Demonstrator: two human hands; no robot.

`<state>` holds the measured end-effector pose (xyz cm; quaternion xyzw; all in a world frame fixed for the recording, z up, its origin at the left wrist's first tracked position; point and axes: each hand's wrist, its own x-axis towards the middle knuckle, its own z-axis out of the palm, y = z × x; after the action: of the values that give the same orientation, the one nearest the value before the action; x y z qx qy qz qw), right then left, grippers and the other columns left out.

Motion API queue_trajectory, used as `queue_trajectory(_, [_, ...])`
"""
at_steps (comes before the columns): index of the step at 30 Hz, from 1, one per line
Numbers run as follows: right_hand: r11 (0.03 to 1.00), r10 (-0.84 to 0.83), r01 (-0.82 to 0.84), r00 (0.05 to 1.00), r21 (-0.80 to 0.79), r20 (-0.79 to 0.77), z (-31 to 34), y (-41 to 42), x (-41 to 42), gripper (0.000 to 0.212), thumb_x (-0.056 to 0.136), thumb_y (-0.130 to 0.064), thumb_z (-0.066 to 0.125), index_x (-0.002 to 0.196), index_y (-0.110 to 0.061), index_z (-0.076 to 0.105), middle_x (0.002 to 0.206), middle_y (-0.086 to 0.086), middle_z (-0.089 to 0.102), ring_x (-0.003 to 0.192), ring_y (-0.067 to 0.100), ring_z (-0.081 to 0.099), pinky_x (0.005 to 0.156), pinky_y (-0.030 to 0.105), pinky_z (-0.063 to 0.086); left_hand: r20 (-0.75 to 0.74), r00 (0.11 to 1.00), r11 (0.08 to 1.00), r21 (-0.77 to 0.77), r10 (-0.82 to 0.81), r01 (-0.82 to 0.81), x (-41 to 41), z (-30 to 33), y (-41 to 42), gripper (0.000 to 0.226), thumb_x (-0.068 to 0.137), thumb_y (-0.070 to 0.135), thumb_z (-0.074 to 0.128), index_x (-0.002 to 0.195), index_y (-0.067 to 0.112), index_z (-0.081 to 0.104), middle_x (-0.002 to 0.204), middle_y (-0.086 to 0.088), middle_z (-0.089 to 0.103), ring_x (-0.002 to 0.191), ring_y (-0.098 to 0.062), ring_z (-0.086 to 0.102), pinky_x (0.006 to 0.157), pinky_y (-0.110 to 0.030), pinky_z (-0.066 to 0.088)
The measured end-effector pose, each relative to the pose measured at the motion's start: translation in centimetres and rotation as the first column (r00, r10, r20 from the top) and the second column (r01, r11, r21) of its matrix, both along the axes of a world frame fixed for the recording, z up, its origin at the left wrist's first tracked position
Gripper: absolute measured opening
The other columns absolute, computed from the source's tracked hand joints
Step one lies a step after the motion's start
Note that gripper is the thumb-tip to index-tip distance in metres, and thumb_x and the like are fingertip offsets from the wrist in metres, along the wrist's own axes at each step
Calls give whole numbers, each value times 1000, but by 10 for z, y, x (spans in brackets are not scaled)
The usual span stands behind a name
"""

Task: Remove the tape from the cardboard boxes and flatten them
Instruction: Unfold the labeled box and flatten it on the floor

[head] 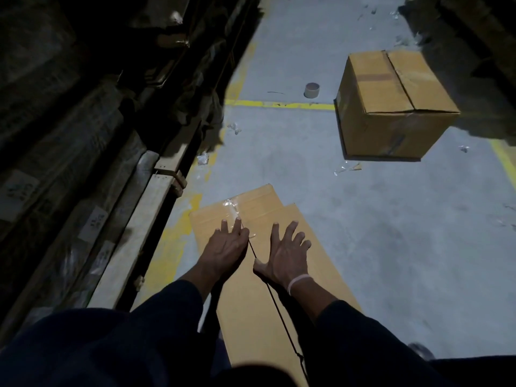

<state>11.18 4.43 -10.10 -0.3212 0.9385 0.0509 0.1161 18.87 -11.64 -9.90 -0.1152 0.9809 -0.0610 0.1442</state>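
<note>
Left hand (227, 247) flat on the flattened box (268, 275), fingers straight and spread, no grip taken on anything; fingertips just at the edge of a strip of clear tape (234, 212) clinging to the cardboard. Right hand (284, 258) likewise open, fingers splayed, palm pressing down beside the left, a pale band (297, 283) round the wrist. Between the two hands, a thin dark cord (276, 303) running back toward the body; what it belongs to cannot be told.

Beneath both palms, cardboard lying flat on the concrete floor (391, 233), two flap ends stepped at the far edge. Judged nearly done: collapsed already, but with that shiny patch of tape not yet peeled.

Further out, small crumpled scraps of tape (344, 168) scattered over the floor, near the yellow line (279, 104) and beside the dark shelving (83, 135) on the left. An empty tape core (312, 90) standing just past the line.

Well apart, up and to the right, a second box (391, 104) standing at full height, top flaps closed, a dark smear across the lid. Whether tape seals its seam cannot be made out. Judged wholly left to do: unsealing, then flattening. Roughly halfway through, as far as shown.
</note>
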Motion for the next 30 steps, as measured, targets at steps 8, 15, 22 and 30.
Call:
queue_trajectory(8, [997, -54, 57, 997, -57, 63, 4, 10, 2, 118, 67, -82, 44, 161, -17, 18, 161, 33, 14, 128, 48, 34, 102, 57, 28, -318, 811, 794, 545, 491, -267, -8, 4, -25, 13, 99, 18, 59, 86, 19, 59, 90, -1, 59, 83, -27, 58, 66, -34, 36])
queue_trajectory(15, [981, -149, 160, 983, -113, 104, 16, 53, 10, 122, 52, -80, 50, 158, -25, 25, 153, 17, 25, 113, 37, 39, 92, 47, 33, -161, 458, 358, 850, 874, -386, -22, 17, -45, 26, 100, 16, 63, 75, 20, 56, 80, 1, 65, 85, -25, 67, 76, -33, 49])
queue_trajectory(22, [981, -163, 178, 972, -78, 166, 21, 50, 21, 125, 48, -77, 52, 159, -29, 18, 152, 13, 23, 115, 36, 37, 94, 47, 34, 92, 57, -91, 996, 994, -24, -45, 43, -44, 16, 103, -3, 49, 92, -5, 61, 83, -18, 70, 64, -23, 72, 57, -32, 60])
queue_trajectory(30, [975, -178, 205, 949, -82, 261, 15, 41, 17, 129, 54, -85, 61, 161, -28, 15, 157, 16, 18, 131, 41, 31, 107, 50, 31, 203, 141, -215, 973, 969, 80, -40, 71, -31, 16, 97, -11, 52, 104, 2, 57, 98, -24, 77, 89, -32, 78, 74, -40, 66])
